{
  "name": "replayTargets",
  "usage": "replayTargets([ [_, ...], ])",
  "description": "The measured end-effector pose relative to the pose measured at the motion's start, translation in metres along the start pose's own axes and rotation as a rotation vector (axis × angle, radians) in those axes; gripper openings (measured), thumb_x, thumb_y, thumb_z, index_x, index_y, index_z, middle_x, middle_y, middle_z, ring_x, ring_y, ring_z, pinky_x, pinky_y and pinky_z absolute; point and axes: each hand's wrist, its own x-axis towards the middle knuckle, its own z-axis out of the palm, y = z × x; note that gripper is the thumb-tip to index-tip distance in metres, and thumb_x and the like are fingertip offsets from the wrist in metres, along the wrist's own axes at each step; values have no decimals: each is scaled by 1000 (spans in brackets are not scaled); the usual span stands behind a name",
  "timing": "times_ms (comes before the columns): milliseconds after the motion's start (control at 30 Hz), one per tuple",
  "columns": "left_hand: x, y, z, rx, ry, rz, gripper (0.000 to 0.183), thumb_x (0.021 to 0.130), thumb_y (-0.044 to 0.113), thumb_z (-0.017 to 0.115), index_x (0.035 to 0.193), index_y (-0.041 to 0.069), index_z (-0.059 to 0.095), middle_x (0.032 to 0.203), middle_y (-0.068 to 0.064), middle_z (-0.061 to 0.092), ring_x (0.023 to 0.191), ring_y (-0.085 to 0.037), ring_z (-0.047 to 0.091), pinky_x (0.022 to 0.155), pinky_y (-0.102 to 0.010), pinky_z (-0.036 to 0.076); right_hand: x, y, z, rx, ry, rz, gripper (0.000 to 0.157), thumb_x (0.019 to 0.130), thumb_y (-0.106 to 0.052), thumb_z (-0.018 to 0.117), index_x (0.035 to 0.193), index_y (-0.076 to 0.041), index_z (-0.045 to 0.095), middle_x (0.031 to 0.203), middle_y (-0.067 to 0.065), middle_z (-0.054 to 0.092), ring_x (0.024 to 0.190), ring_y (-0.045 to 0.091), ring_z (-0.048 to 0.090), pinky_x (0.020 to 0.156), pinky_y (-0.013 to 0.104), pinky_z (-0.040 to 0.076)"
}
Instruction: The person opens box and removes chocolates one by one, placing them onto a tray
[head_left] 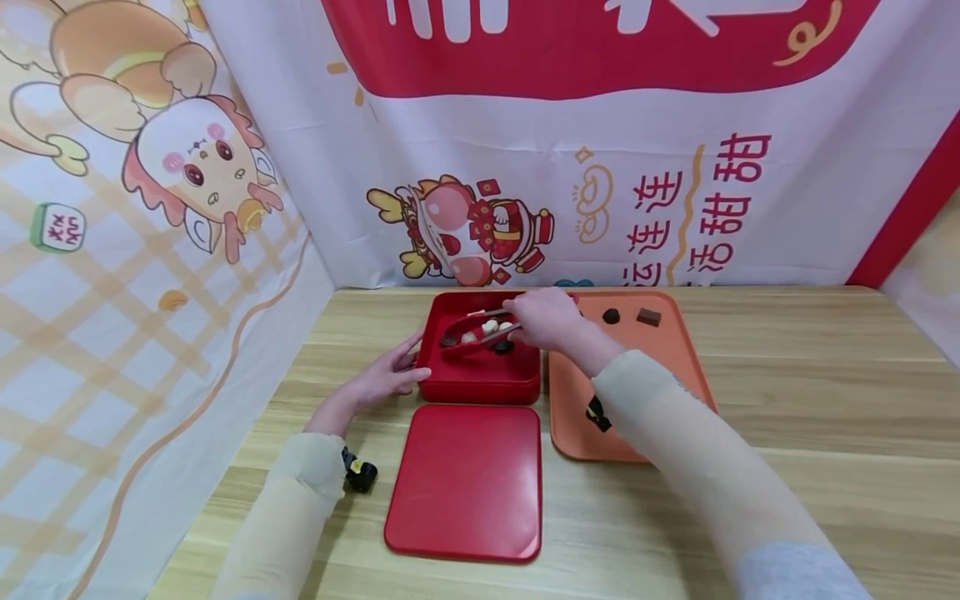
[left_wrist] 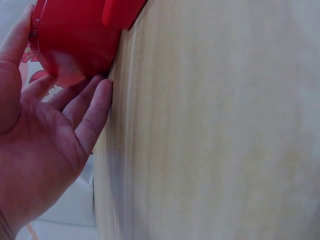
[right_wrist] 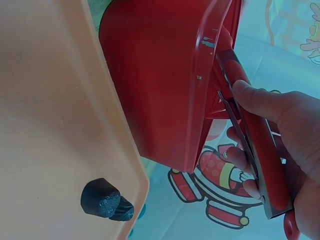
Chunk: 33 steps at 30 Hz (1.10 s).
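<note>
My right hand [head_left: 551, 321] grips a pair of red-handled tongs [right_wrist: 270, 165], whose far ends reach down into an open red box [head_left: 480, 392]. Inside the box lie several small white and dark pieces [head_left: 491, 327], partly covered by the tongs. Whether the tongs pinch any piece, I cannot tell. At the box's left side is my left hand [head_left: 386, 375]. In the left wrist view its thumb lies along the box's upper edge, and the fairly straight fingers [left_wrist: 95, 112] spread beside the lower wall.
Right of the box lies an orange tray [head_left: 675, 367] bearing a dark round chocolate [head_left: 611, 316] and a brown rectangular chocolate [head_left: 649, 317]. A flat red lid [head_left: 465, 483] lies in front of the box. A printed cloth [head_left: 600, 183] hangs behind the wooden table [head_left: 810, 375].
</note>
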Motion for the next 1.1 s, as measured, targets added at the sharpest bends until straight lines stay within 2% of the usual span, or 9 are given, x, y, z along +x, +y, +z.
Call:
replayTargets([
  [333,0,0,0,5,-4,11,81,98,25,60,158,24,6,156,-26,18,134,-42,35,97,-52,44,-3,2,-1,30,11,3,31,87,-35,75,109,-14,71,87,0,70,76,17,62,66,34,53],
  [667,-1,1,0,-3,-11,10,78,99,22,58,158,23,6,156,-26,18,135,-42,35,98,-53,43,-9,6,1,86,24,-4,41,87,-37,73,121,-14,69,98,3,71,82,19,63,69,36,53],
  [900,-1,0,1,-14,-11,15,79,99,21,58,158,21,5,155,-27,18,134,-43,35,98,-53,43,-18,11,-7,105,83,-21,39,87,-33,74,120,-14,70,96,3,72,79,20,64,64,35,53],
  [1100,-1,-1,0,-4,-4,19,80,99,23,60,158,23,7,155,-27,20,133,-42,37,96,-52,45,-30,19,-16,92,106,-4,39,87,-34,74,121,-14,69,94,3,71,76,19,62,61,34,51],
])
